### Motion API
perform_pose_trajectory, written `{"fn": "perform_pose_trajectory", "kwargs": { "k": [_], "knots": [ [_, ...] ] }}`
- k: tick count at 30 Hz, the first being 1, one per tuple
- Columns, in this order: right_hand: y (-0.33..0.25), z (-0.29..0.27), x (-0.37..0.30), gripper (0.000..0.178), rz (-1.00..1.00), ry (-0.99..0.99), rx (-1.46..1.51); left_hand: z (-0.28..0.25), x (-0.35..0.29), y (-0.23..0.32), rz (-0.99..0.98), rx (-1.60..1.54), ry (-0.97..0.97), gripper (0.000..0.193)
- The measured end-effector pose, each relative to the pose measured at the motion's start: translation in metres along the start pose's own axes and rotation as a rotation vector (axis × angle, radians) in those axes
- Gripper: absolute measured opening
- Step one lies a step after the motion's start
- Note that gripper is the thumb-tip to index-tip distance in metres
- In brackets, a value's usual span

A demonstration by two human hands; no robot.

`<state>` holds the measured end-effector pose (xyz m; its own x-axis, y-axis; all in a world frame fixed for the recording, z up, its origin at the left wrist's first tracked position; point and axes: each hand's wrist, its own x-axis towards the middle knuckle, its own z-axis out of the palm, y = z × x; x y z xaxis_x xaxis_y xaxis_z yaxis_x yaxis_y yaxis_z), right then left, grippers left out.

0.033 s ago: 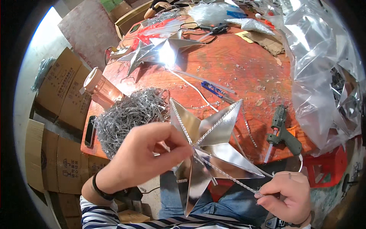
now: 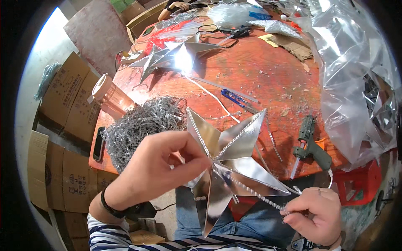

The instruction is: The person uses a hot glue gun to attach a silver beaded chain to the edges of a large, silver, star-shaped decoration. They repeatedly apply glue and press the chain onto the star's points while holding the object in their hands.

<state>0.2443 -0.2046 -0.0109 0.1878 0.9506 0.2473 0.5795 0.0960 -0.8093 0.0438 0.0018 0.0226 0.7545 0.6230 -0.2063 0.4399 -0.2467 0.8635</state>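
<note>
Beaded trim (image 2: 255, 193) slants down-right off the silver star (image 2: 243, 167) into pinching right fingers (image 2: 295, 206); left fingers (image 2: 194, 168), nipped tight, kinda block the star's left. Glue gun (image 2: 309, 144) sits right of it.

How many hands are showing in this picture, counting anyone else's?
3: your left hand, fingertips near the middle of the silver star; your right hand, pinching the beaded strip; and another person's hand at the top edge. Others may be hidden.

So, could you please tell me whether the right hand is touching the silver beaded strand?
Touching. The head view shows the right hand pinching the silver beaded strand between thumb and finger, the strand running toward the silver star.
</note>
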Motion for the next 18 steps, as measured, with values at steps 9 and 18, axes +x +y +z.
{"fn": "perform_pose_trajectory", "kwargs": {
  "k": [9,18],
  "knots": [
    [0.016,0.006,0.000,0.020,-0.031,0.117,-0.068,-0.002,0.017,0.010,-0.044,0.258,-0.111,0.016],
    [0.028,0.009,0.001,0.019,-0.027,0.125,-0.049,-0.004,0.021,0.001,-0.199,-0.011,-0.161,0.017]
  ]
}}
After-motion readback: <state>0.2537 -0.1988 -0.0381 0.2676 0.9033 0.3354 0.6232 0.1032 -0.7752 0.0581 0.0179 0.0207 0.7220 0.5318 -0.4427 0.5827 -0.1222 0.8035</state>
